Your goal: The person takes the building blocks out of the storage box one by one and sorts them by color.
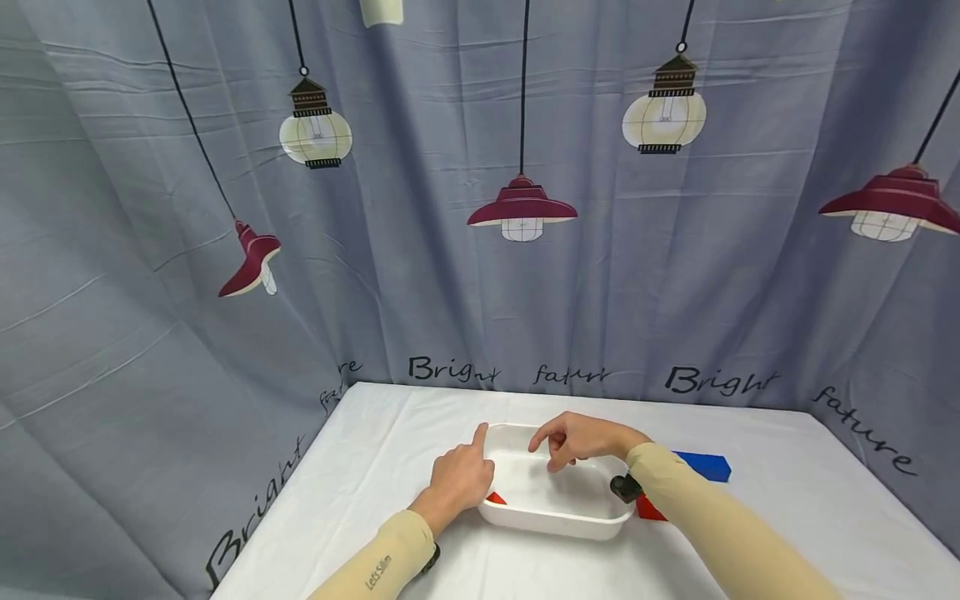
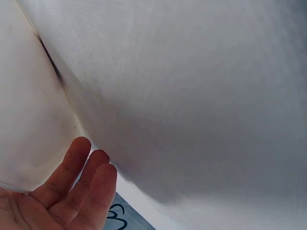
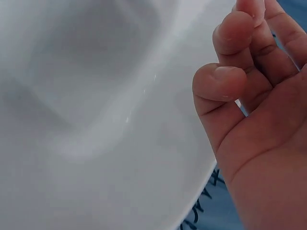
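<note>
A white rectangular tray [image 1: 555, 522] sits on the white-covered table. At its left rim is my left hand [image 1: 462, 475], index finger stretched along the edge; its thumb is hidden. In the left wrist view, the straight fingers [image 2: 91, 191] lie beside the tray's pale wall [image 2: 29, 105]. A small red piece [image 1: 496, 498] shows inside the tray's near left corner, partly covered by that hand. Over the tray's far right part hovers my right hand [image 1: 581, 437], fingers loosely bent and nothing between them. The right wrist view shows its bent fingers [image 3: 220, 84] above a white surface.
Just right of the tray lies a red block [image 1: 649, 509], partly behind the right forearm. Farther right and back is a blue block [image 1: 707, 467], also partly covered by the sleeve. A grey-blue curtain [image 1: 420, 275] with printed lamps hangs behind the table.
</note>
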The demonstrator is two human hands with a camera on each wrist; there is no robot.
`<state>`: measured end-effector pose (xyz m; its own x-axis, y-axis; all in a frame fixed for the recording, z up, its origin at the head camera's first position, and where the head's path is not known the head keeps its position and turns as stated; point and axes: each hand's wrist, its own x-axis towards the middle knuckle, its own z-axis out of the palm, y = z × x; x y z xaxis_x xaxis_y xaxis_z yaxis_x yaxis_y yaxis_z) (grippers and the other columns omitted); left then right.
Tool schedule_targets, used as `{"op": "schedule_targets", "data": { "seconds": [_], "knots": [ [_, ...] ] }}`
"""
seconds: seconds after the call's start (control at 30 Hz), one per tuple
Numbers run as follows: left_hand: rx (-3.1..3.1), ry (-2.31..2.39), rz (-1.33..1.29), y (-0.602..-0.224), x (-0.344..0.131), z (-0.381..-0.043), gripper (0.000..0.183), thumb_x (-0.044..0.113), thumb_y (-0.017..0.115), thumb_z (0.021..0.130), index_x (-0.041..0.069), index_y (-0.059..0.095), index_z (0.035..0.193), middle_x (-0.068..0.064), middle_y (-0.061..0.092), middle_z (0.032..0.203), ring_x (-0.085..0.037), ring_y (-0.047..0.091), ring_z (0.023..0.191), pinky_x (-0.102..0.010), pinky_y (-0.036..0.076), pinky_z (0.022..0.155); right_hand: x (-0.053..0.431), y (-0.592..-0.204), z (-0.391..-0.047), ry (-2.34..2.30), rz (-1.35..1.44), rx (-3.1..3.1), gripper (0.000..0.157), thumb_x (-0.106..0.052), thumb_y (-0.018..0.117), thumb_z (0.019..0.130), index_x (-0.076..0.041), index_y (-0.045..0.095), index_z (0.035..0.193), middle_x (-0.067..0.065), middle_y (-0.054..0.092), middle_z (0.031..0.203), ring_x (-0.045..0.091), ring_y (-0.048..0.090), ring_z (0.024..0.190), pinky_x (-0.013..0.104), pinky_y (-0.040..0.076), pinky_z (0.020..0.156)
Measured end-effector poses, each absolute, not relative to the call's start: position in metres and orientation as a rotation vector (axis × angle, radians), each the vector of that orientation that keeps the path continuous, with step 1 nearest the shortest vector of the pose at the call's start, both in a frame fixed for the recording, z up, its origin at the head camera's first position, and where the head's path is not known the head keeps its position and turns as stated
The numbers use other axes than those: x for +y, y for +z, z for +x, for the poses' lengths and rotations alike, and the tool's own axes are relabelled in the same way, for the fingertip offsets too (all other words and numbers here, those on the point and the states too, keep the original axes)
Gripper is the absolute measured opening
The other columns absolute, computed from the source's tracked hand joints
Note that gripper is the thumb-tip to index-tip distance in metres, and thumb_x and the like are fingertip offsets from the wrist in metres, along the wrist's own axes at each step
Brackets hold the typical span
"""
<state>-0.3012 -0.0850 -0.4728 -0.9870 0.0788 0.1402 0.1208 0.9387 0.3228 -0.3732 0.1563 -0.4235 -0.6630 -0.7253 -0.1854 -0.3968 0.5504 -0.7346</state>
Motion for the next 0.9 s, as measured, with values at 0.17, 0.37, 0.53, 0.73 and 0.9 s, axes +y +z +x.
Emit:
{"op": "schedule_targets", "data": {
  "seconds": [0.17, 0.37, 0.53, 0.73, 0.9],
  "knots": [
    [-2.970, -0.489, -0.157, -0.474, -0.084, -0.302, 0.064, 0.026, 0.051, 0.094, 0.012, 0.036, 0.154, -0.012, 0.074, 0.101, -0.026, 0.069, 0.079, -0.044, 0.052, 0.066, 0.145, -0.432, -0.373, -0.941, -0.936, 2.274, 0.039, -0.007, 0.079, 0.077, -0.009, 0.073, 0.116, -0.002, 0.059, 0.068, 0.013, 0.050, 0.059, 0.026, 0.041, 0.057],
    [-2.959, -0.490, -0.173, -0.475, -0.083, -0.303, 0.065, 0.026, 0.054, 0.093, 0.011, 0.037, 0.153, -0.013, 0.074, 0.099, -0.027, 0.069, 0.078, -0.045, 0.052, 0.066, 0.133, -0.440, -0.370, -0.957, -0.974, 2.256, 0.041, -0.005, 0.079, 0.075, -0.006, 0.072, 0.115, -0.002, 0.058, 0.067, 0.013, 0.049, 0.057, 0.025, 0.041, 0.057],
    [-2.961, -0.491, -0.176, -0.476, -0.084, -0.303, 0.065, 0.027, 0.053, 0.092, 0.012, 0.037, 0.153, -0.014, 0.073, 0.100, -0.027, 0.070, 0.079, -0.045, 0.052, 0.066, 0.123, -0.448, -0.367, -0.922, -0.999, 2.264, 0.039, -0.005, 0.080, 0.074, -0.008, 0.073, 0.113, -0.003, 0.057, 0.066, 0.010, 0.048, 0.056, 0.024, 0.041, 0.056],
    [-2.955, -0.483, -0.168, -0.476, -0.086, -0.303, 0.064, 0.028, 0.053, 0.093, 0.013, 0.038, 0.153, -0.013, 0.073, 0.098, -0.028, 0.070, 0.078, -0.045, 0.052, 0.065, 0.111, -0.453, -0.362, -0.906, -1.060, 2.259, 0.037, -0.004, 0.081, 0.073, -0.009, 0.075, 0.110, -0.004, 0.056, 0.063, 0.007, 0.047, 0.054, 0.022, 0.040, 0.054],
    [-2.960, -0.483, -0.170, -0.476, -0.088, -0.304, 0.063, 0.029, 0.053, 0.095, 0.014, 0.037, 0.154, -0.013, 0.073, 0.098, -0.027, 0.069, 0.077, -0.045, 0.052, 0.065, 0.103, -0.458, -0.359, -0.907, -1.065, 2.222, 0.036, -0.003, 0.082, 0.075, -0.010, 0.075, 0.109, -0.005, 0.057, 0.063, 0.005, 0.047, 0.054, 0.020, 0.040, 0.053]
  ]
}}
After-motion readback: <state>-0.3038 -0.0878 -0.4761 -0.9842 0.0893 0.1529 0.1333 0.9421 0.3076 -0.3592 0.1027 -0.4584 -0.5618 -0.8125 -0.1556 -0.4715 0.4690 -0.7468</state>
